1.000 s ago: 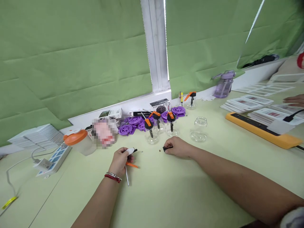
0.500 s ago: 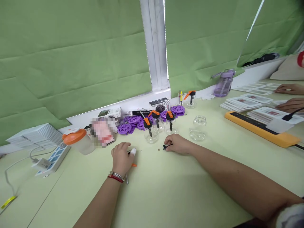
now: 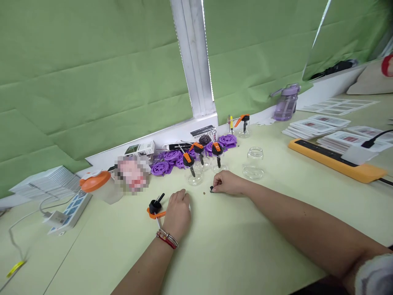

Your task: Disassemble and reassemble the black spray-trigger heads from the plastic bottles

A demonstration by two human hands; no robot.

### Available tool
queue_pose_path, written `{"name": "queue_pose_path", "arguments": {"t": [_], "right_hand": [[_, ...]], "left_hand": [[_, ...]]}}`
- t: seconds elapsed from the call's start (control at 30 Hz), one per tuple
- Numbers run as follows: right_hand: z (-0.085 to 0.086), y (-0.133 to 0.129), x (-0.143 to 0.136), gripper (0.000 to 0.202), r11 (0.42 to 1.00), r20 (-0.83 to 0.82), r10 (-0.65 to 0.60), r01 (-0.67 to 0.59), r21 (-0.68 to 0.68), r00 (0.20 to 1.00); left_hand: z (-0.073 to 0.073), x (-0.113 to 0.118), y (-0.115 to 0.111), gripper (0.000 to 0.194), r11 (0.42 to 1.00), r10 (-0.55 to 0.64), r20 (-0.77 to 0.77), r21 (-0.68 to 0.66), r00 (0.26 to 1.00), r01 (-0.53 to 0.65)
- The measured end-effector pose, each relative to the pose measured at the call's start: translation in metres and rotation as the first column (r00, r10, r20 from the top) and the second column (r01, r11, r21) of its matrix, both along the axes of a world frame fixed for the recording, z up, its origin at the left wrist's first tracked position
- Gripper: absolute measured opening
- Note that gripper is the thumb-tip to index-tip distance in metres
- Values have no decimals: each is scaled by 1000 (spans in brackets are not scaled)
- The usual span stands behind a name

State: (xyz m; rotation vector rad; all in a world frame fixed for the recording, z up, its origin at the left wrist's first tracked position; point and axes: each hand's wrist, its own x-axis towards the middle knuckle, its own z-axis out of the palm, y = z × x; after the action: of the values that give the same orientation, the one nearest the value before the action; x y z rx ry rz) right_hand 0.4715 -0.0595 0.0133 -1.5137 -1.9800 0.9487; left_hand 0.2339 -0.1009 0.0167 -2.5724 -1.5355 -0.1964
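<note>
My right hand [image 3: 226,182] pinches a small black part [image 3: 211,189] just above the table. A tiny brown piece [image 3: 204,193] lies to the left of it. My left hand [image 3: 178,211] rests palm down on the table, its fingers close together and their tips partly hidden; I cannot tell whether anything is under it. Beside its wrist lies a black and orange lid assembly [image 3: 155,207] with a metal rod. Behind my hands stand glass jars with black and orange tops [image 3: 188,159]. An open glass jar [image 3: 253,164] stands beyond my right hand.
Purple plastic parts [image 3: 172,156] and boxes line the back. An orange-lidded cup [image 3: 106,188] and a white power strip [image 3: 72,213] stand left. On the right are an orange power strip [image 3: 334,162], stacked printed cards [image 3: 310,126] and a purple bottle [image 3: 286,104].
My left hand has moved right and turned palm down, uncovering the black and orange lid assembly. My right hand still pinches the black part. The other person's hands have left the right side.
</note>
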Motion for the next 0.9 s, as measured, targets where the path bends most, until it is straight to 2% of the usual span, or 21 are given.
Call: {"name": "queue_pose_path", "arguments": {"t": [0.07, 0.13, 0.37, 0.5, 0.63, 0.77, 0.9], "right_hand": [[-1, 1, 1, 18, 1000, -18, 1, -1, -11, 1000], [-3, 2, 1, 19, 1000, -28, 0, 0, -15, 1000], [-3, 3, 3, 18, 1000, -55, -23, 22, -8, 998], [3, 0, 4, 18, 999, -63, -39, 37, -34, 997], [4, -1, 5, 19, 999, -83, -34, 30, -43, 996], [-1, 2, 7, 19, 1000, -86, -13, 10, -30, 996], [-2, 4, 10, 18, 1000, -99, -16, 14, -17, 995]], "left_hand": [[0, 0, 1, 50, 997, 69, 1, -32, 998, -69], [0, 1, 1, 53, 992, 70, 11, -102, 997, -68], [-8, 8, -9, 52, 977, -82, 127, -187, 989, 105], [-7, 16, -7, 47, 982, -112, 191, -130, 975, 138], [1, 39, 2, 34, 981, -168, 286, -44, 943, 189], [1, 60, 17, 22, 987, -81, 365, -98, 928, 125], [-7, 62, 29, 18, 987, -41, 406, -128, 913, 102]]}}
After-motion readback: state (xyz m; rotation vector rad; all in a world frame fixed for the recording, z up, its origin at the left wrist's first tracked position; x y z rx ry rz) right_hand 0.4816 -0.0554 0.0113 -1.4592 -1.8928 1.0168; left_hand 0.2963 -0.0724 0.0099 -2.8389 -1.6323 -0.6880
